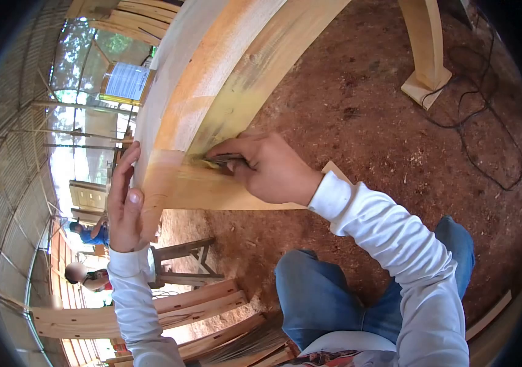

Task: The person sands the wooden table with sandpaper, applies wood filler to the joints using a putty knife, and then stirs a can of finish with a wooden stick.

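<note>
My right hand (276,168) is closed on a thin dark piece (231,159), maybe folded sandpaper or a small blade; its kind is not clear. Its edge presses on the side of a large pale wooden piece (227,191), at a joint between two boards. A yellowish, smudged patch (224,116) runs up the side from there. Fingers stretched and thumb apart, my left hand (124,208) lies against the wood's outer edge and holds nothing.
A metal can (125,83) with a label stands on the wood's top. A wooden leg (427,49) and a black cable (456,125) are at right on the earthen floor (359,110). Long beams (77,322) lie at lower left. Two people (93,234) are farther off.
</note>
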A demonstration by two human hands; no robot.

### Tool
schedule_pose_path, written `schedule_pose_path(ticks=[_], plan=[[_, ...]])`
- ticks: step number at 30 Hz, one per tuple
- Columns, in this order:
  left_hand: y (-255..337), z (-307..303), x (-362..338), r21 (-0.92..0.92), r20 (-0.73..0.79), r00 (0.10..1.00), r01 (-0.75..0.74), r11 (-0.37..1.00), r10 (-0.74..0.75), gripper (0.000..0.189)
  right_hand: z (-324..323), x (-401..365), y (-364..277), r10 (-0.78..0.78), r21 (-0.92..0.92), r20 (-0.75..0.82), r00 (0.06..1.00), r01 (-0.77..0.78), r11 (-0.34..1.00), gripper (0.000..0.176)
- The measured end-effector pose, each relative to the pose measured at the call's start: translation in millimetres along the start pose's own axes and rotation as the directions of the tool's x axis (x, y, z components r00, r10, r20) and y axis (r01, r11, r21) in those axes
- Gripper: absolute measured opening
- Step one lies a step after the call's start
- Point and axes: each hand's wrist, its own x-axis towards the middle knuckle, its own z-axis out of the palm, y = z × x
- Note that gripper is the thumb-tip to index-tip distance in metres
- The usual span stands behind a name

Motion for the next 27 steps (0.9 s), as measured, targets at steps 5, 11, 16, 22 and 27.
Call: schedule_pose_path(ticks=[5,11,16,22,27], plan=[[-1,-1,0,0.007,-0.001,1.0,-0.004,1.0,0.004,0.079,12,-4,0,-0.053,-0.089,0.005,0.999,0.054,0.995,0.035],[1,2,-1,-0.052,-0.005,1.0,0.007,0.999,-0.007,0.079,5,9,-11,-0.113,-0.07,-0.074,0.991,0.108,0.992,0.041],[-3,-3,1,0.006,0.006,1.0,-0.01,1.0,0.01,0.077,33,4,-27,-0.207,-0.198,-0.069,0.976,0.19,0.962,0.045],[0,-8,1,0.154,-0.008,0.998,-0.057,0.986,0.059,0.072,1,2,-21,-0.032,-0.008,-0.039,0.999,0.031,0.999,0.043],[4,-9,0,0.173,-0.012,0.999,-0.045,0.984,0.048,0.07,-29,-18,-10,0.056,0.05,-0.278,0.959,-0.044,0.998,0.039]])
